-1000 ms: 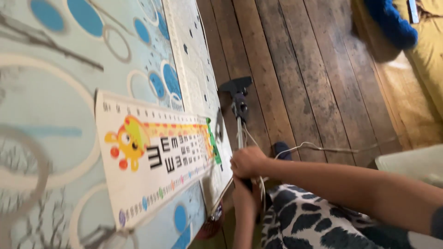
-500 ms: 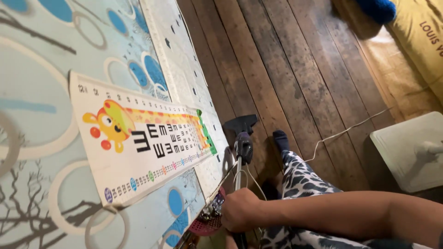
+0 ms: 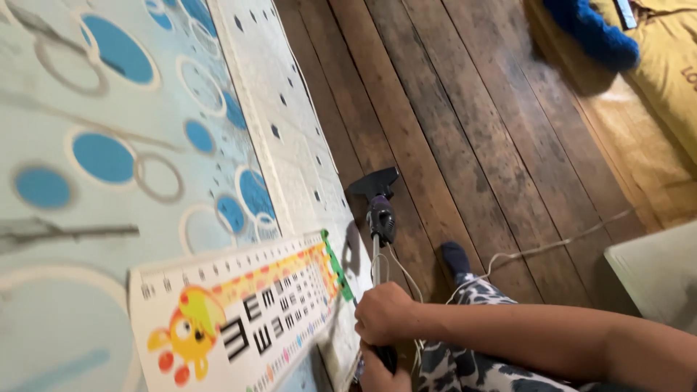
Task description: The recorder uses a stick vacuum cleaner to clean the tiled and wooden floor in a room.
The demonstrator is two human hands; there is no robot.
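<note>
The right hand (image 3: 385, 313) is closed tight round the metal tube (image 3: 375, 258) of a vacuum (image 3: 377, 218), knuckles up, the forearm coming in from the lower right. Just below it the left hand (image 3: 379, 372) grips the same shaft lower down at the bottom edge of the view; only part of it shows, but the fingers look wrapped round the dark handle.

The vacuum stands tilted away from the person, its dark nozzle (image 3: 373, 181) flat on the wooden floor (image 3: 472, 131), right beside the foot of the wall (image 3: 145, 109). A pale cord (image 3: 537, 248) loops from the tube and trails off across the boards to the right.

On the wall, just left of the hands, hangs an eye chart (image 3: 239, 319) with a cartoon giraffe. The person's leg (image 3: 465, 356), in dark-spotted fabric, ends in a dark sock (image 3: 456, 258) on the floor near the tube. Far off at the upper right lie a blue fuzzy thing (image 3: 592, 33) and a yellow cushion (image 3: 671, 65). A pale box (image 3: 657, 276) sits at the right edge.
</note>
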